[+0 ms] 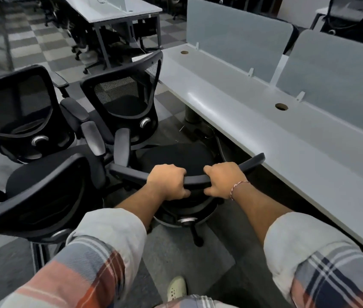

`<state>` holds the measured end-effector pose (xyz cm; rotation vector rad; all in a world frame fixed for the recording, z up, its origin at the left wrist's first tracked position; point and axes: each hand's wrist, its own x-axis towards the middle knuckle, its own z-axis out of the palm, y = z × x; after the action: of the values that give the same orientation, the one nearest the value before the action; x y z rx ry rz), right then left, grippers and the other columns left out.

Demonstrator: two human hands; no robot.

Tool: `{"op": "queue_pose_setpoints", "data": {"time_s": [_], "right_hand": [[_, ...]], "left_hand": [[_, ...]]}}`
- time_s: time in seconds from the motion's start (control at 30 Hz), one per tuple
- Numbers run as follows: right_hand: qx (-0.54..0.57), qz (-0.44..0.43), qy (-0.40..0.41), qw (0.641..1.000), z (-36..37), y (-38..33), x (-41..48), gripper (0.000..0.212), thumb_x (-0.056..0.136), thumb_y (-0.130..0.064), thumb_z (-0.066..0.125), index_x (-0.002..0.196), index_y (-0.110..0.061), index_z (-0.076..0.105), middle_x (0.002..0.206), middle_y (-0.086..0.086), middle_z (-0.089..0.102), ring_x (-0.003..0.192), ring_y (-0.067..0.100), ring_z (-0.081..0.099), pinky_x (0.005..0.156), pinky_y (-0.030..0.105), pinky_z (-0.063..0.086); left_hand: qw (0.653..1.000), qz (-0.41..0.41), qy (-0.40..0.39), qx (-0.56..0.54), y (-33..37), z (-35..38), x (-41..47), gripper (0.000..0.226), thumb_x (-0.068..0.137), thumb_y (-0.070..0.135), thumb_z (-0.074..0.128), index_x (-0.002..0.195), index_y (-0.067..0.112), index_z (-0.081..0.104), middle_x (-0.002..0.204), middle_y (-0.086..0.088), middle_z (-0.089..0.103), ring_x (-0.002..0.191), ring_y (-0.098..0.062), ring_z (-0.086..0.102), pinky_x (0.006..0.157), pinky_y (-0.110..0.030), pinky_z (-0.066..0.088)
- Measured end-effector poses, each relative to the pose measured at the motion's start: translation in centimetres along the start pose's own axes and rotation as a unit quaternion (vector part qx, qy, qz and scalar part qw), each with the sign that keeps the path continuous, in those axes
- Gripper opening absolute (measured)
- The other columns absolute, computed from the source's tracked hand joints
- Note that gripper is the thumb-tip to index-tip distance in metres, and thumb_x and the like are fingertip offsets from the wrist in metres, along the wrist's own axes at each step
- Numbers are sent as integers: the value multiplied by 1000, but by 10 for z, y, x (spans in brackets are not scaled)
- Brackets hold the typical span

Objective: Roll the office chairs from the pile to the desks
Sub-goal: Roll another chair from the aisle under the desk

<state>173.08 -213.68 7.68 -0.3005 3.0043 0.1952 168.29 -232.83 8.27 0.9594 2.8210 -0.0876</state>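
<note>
Our left hand point(167, 182) and right hand point(222, 180) both grip the top of the chair point(251, 162) tight, so we can roll it in under the worktop point(242, 121) beside it.

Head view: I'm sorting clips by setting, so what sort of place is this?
Probably an open-plan office: a long grey desk with cable holes, frosted divider panels along it, and black mesh office chairs clustered on carpet tiles. The left hand and right hand grip one chair's backrest.
</note>
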Motion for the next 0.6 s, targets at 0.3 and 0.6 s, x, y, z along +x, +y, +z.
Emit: {"op": "queue_pose_setpoints", "data": {"time_s": [0.3,0.6], "right_hand": [[21,42,3,999,-1,-42,-48,35,80,-52,62,88,-25,41,73,-7,45,73,21,56,64,34,37],[58,89,35,994,3,-106,-94,38,80,-53,62,89,-24,40,76,-5,50,79,24,62,61,34,36]], "left_hand": [[999,32,7,22,2,10,-42,34,75,62,61,81,31,50,72,11,53,69,-17,55,63,-32,43],[993,76,-26,88,-10,5,-91,35,75,63,62,80,30,50,70,11,46,74,-19,55,65,-31,38]]}}
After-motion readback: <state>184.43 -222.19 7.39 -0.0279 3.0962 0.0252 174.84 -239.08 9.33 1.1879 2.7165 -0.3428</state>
